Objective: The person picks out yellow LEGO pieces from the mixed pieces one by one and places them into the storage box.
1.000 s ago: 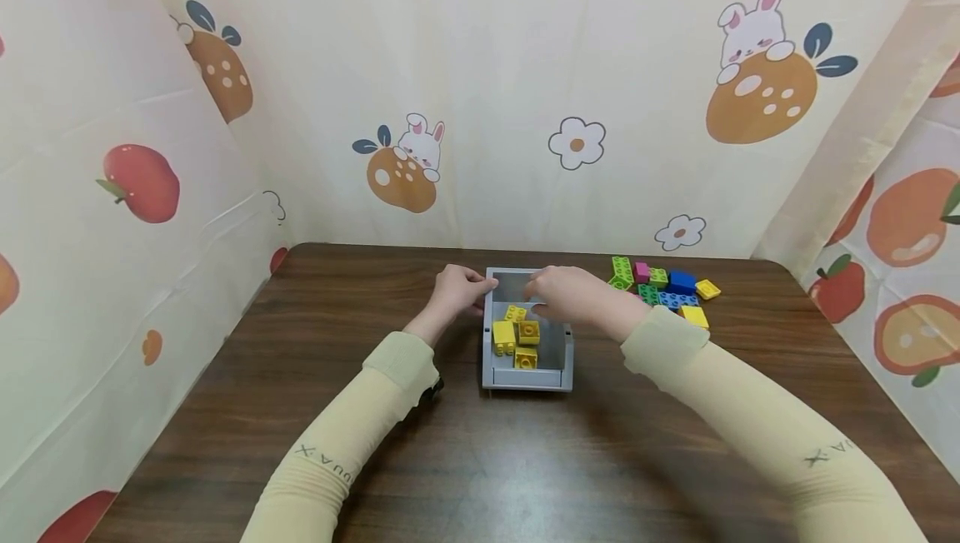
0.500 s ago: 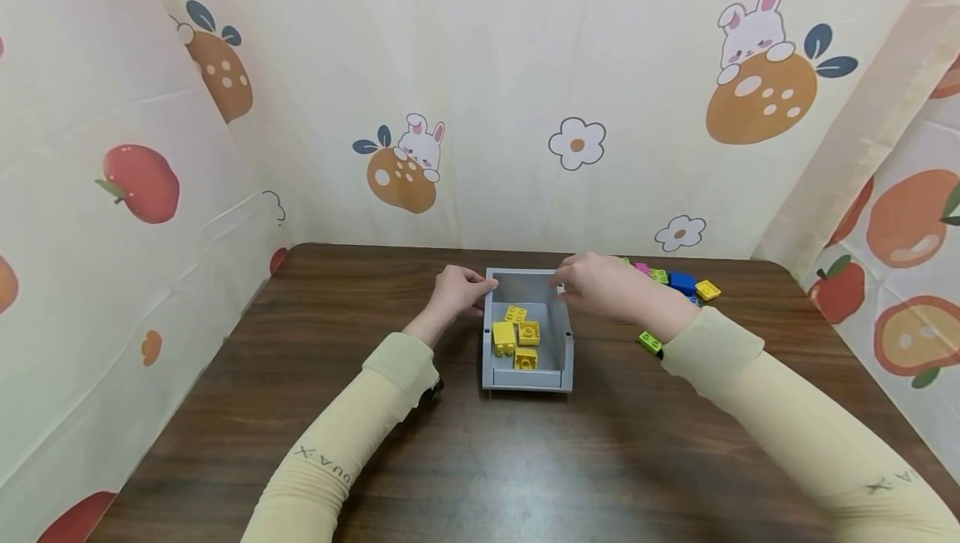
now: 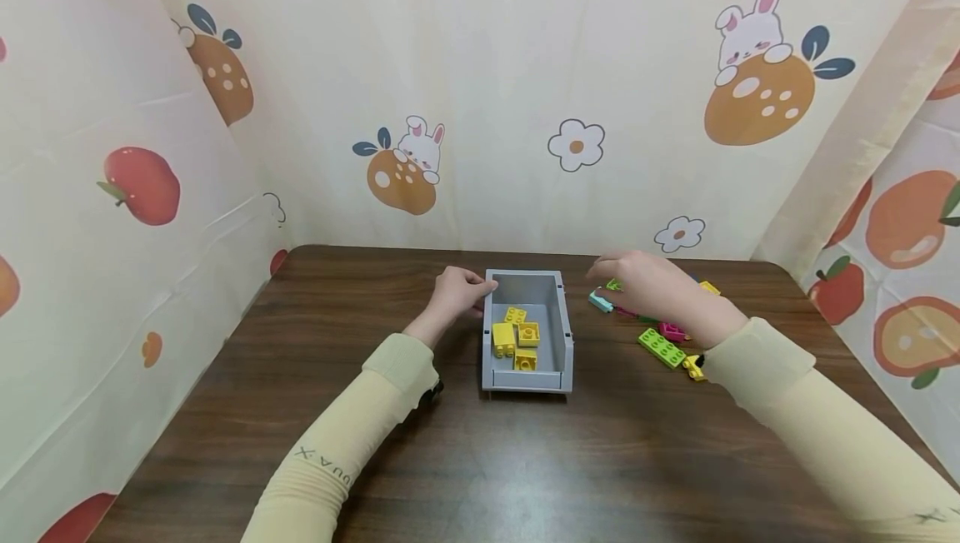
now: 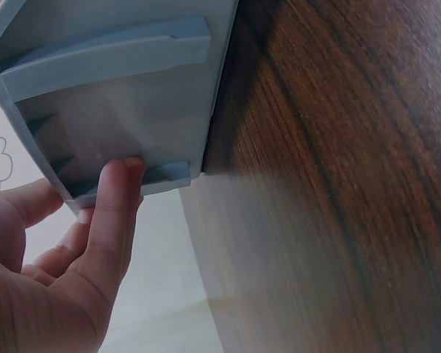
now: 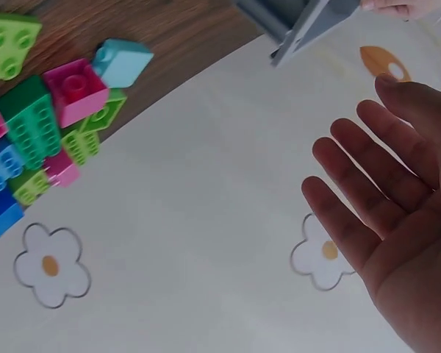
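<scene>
A grey plastic bin (image 3: 527, 379) stands mid-table with several yellow toy bricks (image 3: 504, 336) inside. At its far left corner my left hand (image 3: 454, 289) pinches the rim; in the left wrist view, the fingers (image 4: 112, 213) lie against the outer wall. To the right of the bin my right hand (image 3: 647, 283) is over the pile of coloured bricks, hiding some of them. The right wrist view shows this hand (image 5: 404, 198) holding nothing, its fingers extended and apart. Closest to its fingertips in the head view lies a light blue brick (image 3: 601, 301).
A long lime brick (image 3: 662, 347), a magenta brick (image 3: 672, 331) and a small yellow piece with wheels (image 3: 693, 368) lie on the near side of the pile. Patterned curtain (image 3: 480, 110) hangs behind the brown table (image 3: 480, 468) and along both sides.
My right hand has drawn out from over the bin and moved right to above the loose bricks. The left hand keeps its hold on the bin, and the yellow bricks inside look unmoved.
</scene>
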`<state>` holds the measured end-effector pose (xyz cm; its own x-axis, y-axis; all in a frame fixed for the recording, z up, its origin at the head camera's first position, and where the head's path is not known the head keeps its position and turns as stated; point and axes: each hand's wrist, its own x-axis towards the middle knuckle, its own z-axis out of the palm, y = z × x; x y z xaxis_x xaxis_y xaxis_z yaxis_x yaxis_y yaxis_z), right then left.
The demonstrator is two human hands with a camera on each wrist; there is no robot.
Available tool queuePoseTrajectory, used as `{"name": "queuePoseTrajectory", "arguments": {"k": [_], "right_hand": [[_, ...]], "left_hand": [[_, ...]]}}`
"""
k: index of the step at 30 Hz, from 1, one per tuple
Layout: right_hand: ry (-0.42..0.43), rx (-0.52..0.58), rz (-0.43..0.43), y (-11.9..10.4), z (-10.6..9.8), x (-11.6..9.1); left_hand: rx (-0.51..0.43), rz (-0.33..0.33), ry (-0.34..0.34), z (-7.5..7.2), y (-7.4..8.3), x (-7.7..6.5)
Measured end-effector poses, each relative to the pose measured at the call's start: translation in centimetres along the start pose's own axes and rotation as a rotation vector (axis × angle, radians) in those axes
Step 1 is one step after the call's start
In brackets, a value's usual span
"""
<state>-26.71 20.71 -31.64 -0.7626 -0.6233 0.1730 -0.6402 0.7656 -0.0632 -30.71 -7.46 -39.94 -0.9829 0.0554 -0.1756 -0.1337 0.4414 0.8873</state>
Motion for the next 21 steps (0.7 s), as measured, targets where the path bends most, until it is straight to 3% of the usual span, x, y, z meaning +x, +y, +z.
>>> {"name": "queuePoseTrajectory", "arguments": {"k": [14,21], "right_hand": [[0.105,0.009,0.061,3.5,-0.1,-2.7],[0.101,0.017,0.124,5.3,0.2,-3.5]], "left_hand": [[-0.005,-0.010,-0.008,-0.1,0.1,-0.1],[0.000,-0.008,-0.010,-0.1,0.1,-0.1]]}}
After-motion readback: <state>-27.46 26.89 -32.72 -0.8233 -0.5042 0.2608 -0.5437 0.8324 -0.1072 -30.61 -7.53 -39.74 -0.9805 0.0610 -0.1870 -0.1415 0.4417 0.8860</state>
